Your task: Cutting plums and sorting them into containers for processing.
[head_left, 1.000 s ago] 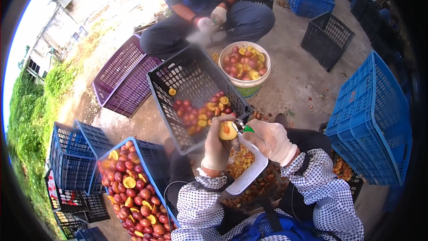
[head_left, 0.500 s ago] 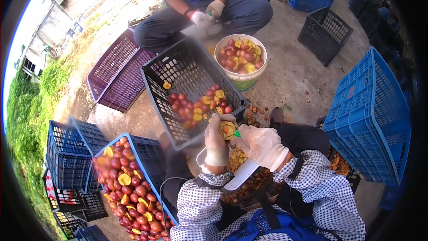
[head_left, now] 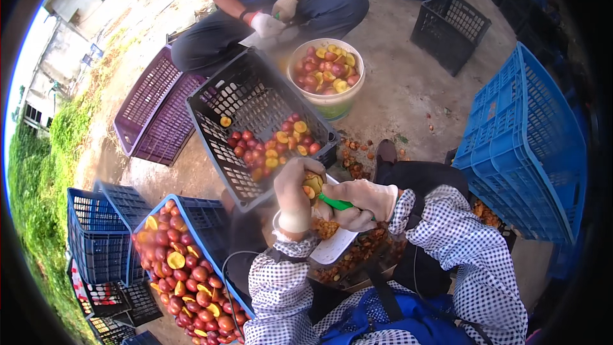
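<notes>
My left hand, in a pale glove, is closed around a halved plum with yellow flesh; its stone shows. In my gloved right hand is a green-handled pitting tool, its tip against the fruit. Below both hands sits a white tray with yellow-brown stones and scraps. Just beyond, a tilted black crate contains red plums and cut halves. By my left leg, a blue crate is heaped with whole and cut plums.
A white bucket of cut plums stands beyond the black crate. Across from me sits a person with gloved hands. Purple crates and blue crates stand left; tall blue crates are at right. Scraps litter the ground.
The view has shifted slightly. My right hand has turned, and more of the green handle now shows. The left hand still grips the plum half.
</notes>
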A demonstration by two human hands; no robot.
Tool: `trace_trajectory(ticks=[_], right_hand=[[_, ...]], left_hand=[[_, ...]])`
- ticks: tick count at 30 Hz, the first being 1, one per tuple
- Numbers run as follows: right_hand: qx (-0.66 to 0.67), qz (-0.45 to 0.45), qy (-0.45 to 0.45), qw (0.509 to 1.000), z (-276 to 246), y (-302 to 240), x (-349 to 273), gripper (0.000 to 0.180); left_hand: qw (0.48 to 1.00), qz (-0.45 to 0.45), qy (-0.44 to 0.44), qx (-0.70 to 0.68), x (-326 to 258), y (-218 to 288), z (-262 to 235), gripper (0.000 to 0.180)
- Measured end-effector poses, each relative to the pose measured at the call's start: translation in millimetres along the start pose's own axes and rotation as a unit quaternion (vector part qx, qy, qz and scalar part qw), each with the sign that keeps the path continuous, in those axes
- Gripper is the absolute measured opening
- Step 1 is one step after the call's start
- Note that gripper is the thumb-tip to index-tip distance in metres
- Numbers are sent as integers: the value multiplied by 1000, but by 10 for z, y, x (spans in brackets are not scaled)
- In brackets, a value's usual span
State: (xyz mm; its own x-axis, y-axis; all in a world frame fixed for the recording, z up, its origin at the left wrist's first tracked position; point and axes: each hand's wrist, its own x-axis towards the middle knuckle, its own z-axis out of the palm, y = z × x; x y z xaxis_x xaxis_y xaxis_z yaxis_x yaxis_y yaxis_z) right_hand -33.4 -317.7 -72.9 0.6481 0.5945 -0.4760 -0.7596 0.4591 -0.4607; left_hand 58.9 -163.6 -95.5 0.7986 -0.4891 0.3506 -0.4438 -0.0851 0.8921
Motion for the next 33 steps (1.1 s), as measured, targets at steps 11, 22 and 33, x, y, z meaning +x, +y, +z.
trace_trajectory(ticks=[11,22,33], right_hand=[[-723,-239,271,589,-204,239,222,26],[-663,-209,282,661,-25,252,277,22],[-717,-174,285,612,-423,288,331,22]], left_hand=[[830,-280,12,-482,-79,-201,-664,49],[911,-115,285,-274,-842,717,-1561,34],[872,-236,416,107,-2242,1068,-1792,43]])
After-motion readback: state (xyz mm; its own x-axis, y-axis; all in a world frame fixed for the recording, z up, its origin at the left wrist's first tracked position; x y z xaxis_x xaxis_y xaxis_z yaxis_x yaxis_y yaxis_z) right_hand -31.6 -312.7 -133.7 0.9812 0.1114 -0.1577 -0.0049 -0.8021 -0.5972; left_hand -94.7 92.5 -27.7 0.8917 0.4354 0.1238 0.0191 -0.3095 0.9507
